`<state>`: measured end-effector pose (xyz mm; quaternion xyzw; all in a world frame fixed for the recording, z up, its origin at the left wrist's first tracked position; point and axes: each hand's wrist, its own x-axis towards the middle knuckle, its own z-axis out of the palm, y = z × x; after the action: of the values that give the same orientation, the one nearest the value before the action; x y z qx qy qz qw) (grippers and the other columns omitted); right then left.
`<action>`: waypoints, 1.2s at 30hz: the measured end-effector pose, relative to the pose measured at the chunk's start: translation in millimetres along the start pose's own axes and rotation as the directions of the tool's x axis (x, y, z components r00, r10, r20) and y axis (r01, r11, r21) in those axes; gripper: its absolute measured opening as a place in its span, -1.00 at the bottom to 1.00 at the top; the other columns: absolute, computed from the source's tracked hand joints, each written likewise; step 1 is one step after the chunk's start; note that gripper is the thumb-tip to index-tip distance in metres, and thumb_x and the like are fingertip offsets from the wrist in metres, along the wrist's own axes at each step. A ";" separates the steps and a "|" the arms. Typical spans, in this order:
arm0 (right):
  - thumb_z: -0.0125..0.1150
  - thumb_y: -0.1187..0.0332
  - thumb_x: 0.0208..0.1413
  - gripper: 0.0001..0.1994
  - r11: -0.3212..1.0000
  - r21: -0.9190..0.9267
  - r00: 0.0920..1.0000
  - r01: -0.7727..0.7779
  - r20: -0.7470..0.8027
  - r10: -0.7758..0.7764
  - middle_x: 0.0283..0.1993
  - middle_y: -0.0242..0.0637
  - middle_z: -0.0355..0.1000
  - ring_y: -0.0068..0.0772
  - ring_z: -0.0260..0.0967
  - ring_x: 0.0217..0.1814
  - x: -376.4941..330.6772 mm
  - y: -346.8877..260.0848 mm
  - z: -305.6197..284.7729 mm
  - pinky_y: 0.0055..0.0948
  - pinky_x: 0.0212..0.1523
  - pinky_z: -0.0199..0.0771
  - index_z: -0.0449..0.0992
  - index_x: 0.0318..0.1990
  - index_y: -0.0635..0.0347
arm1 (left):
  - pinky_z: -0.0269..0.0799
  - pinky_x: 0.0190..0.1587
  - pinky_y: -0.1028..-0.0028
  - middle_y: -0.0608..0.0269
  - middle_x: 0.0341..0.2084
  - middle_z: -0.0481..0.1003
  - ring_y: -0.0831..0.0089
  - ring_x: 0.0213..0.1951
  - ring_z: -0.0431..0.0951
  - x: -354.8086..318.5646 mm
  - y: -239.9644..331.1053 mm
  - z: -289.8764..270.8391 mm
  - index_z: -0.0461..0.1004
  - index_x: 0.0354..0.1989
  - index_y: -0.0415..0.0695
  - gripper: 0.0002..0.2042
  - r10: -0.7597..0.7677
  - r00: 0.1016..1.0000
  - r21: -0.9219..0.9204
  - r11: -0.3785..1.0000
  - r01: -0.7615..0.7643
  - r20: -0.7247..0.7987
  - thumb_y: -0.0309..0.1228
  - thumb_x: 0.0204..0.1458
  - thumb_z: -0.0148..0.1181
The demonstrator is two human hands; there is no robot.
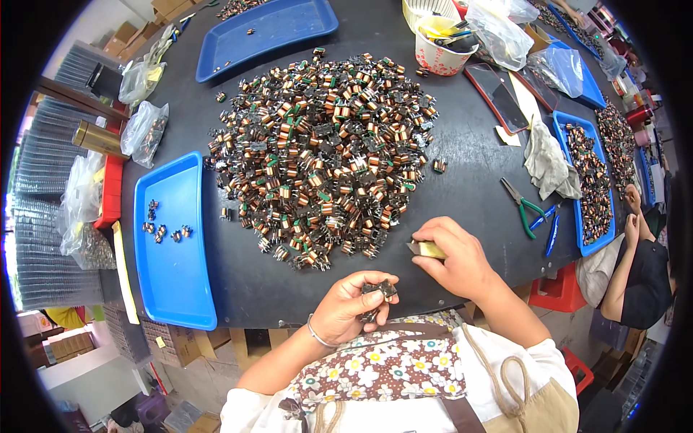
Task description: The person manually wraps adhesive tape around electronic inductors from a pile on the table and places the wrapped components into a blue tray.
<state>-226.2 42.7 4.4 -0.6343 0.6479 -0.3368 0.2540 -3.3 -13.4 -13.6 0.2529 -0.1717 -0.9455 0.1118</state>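
My left hand is closed around several small dark coil components at the table's near edge. Their details are partly hidden by the fingers. In my right hand, just to the right, is a short yellow-handled knife with a small blade pointing left. The blade is apart from the components. Beyond both hands spreads a big heap of copper-wound coils with black bases and metal pins, some with green parts. A few similar coils lie in the blue tray on the left.
A darker blue tray sits at the back. To the right are green-handled pliers, a phone, a grey rag and a coil-filled blue tray. A patterned tub stands behind. Another person's hands show far right.
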 end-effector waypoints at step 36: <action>0.31 0.46 -0.17 -0.78 0.993 -0.042 0.994 -0.107 -0.039 0.106 -0.31 -0.24 0.40 -0.30 0.42 -0.42 -0.8 1.8 -1.6 -0.41 -0.43 0.43 0.50 -0.28 0.21 | 0.35 -0.64 0.61 -0.10 -0.20 0.43 0.40 -0.50 0.53 4.2 -4.6 -6.4 0.37 -0.09 -0.25 -0.76 0.063 0.982 -0.124 0.991 -0.041 0.179 -0.37 0.14 -0.01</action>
<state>-228.5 43.6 4.0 -0.5979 0.6927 -0.3200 0.2455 -4.1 -12.2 -22.4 0.1533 -0.1309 -0.9701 0.1353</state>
